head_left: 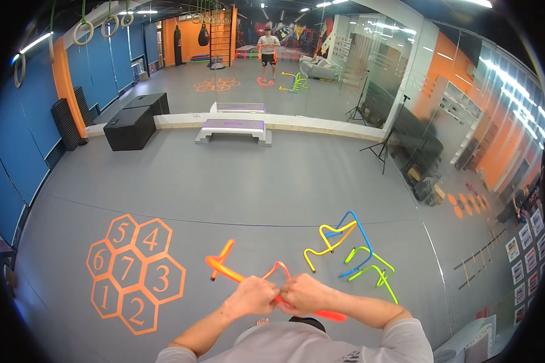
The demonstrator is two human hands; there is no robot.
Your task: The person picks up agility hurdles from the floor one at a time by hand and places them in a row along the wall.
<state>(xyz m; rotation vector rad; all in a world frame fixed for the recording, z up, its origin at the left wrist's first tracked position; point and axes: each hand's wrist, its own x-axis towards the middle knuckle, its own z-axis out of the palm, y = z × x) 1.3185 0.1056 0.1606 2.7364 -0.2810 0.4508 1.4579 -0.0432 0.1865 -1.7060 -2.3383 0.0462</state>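
Observation:
My left hand [255, 295] is closed around the bar of an orange-red training hurdle [227, 270], held in front of my body. Close beside it, almost touching, my right hand [309, 294] is also closed on the bar. One bent end of the hurdle sticks out to the left; a red length shows under my right forearm. A red curved tube [277, 267] rises just beyond my hands; whether it joins the held hurdle I cannot tell. To the right on the floor lie a yellow hurdle [328, 240], a blue hurdle [363, 237] and green hurdles [381, 266].
Orange numbered hexagons [144, 275] mark the grey floor at left. Farther off are a step platform [233, 129], a black box [129, 129] and a tripod [381, 145]. A wall mirror [321, 97] reflects me standing. An armchair [469, 342] is at lower right.

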